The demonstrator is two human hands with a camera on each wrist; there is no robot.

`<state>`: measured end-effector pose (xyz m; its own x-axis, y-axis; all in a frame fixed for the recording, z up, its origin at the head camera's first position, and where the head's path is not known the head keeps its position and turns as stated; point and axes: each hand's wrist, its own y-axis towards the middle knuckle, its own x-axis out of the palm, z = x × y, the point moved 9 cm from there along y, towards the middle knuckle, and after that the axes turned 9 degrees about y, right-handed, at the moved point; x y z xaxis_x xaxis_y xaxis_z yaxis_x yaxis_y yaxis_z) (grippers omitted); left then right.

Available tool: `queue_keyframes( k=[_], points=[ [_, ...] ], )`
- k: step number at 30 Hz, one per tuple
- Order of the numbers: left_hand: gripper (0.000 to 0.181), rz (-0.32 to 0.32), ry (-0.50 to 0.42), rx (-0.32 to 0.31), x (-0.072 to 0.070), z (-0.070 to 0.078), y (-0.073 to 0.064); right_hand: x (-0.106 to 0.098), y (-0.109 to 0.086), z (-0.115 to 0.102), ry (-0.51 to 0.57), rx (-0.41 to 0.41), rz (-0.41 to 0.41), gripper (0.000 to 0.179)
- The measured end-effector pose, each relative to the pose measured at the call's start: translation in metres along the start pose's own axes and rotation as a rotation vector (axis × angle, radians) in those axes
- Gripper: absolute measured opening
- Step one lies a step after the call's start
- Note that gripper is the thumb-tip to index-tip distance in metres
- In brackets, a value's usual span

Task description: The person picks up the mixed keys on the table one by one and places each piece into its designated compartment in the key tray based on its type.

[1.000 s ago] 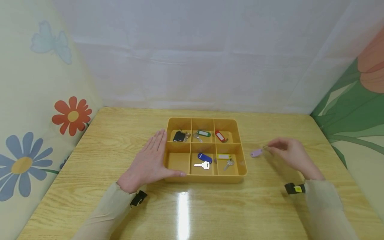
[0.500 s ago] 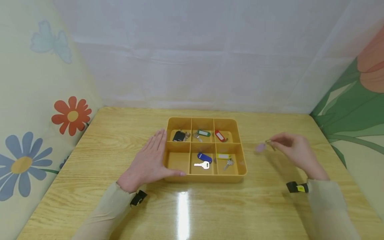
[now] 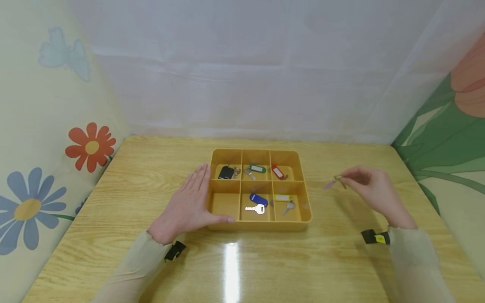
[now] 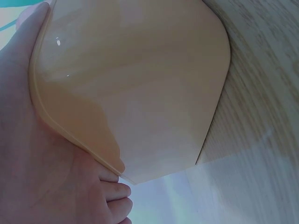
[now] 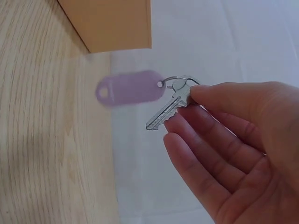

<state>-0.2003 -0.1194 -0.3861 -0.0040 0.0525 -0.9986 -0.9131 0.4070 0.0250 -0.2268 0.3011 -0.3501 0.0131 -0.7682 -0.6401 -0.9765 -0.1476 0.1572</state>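
My right hand (image 3: 373,189) pinches a silver key (image 5: 168,109) by its head and ring, to the right of the tray. From the ring dangles a purple key tag (image 5: 131,88), off the tabletop. My left hand (image 3: 183,208) lies against the near left corner of the yellow six-compartment tray (image 3: 261,226). Its straight fingers run along the left rim, and the thumb stretches over the front rim. Inside, the front left compartment is bare. Front middle holds a blue tag (image 3: 259,199) with a shiny key (image 3: 255,208); front right holds a yellow tag (image 3: 282,198) with its key.
Along the tray's back row lie a black key fob (image 3: 226,172) with a key, a green tag (image 3: 257,168) with a key and a red tag (image 3: 278,171). The wooden table (image 3: 273,269) ends at a white cloth backdrop (image 3: 242,84), with flowered panels either side.
My right hand has shifted slightly right and upward, carrying the key and purple tag up from near the tabletop; the tag has swung. My left hand and the tray stay put.
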Motion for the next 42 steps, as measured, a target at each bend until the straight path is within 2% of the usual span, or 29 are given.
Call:
queue_keyframes(
  k=[24,42],
  points=[
    [0.147,0.002,0.014,-0.007,0.001,0.000,0.000,0.000,0.001,-0.017,0.036,-0.034,0.028,0.017],
    [0.147,0.002,0.028,-0.004,0.000,0.000,-0.001,0.004,0.011,-0.038,0.085,-0.032,0.050,0.023]
  ],
)
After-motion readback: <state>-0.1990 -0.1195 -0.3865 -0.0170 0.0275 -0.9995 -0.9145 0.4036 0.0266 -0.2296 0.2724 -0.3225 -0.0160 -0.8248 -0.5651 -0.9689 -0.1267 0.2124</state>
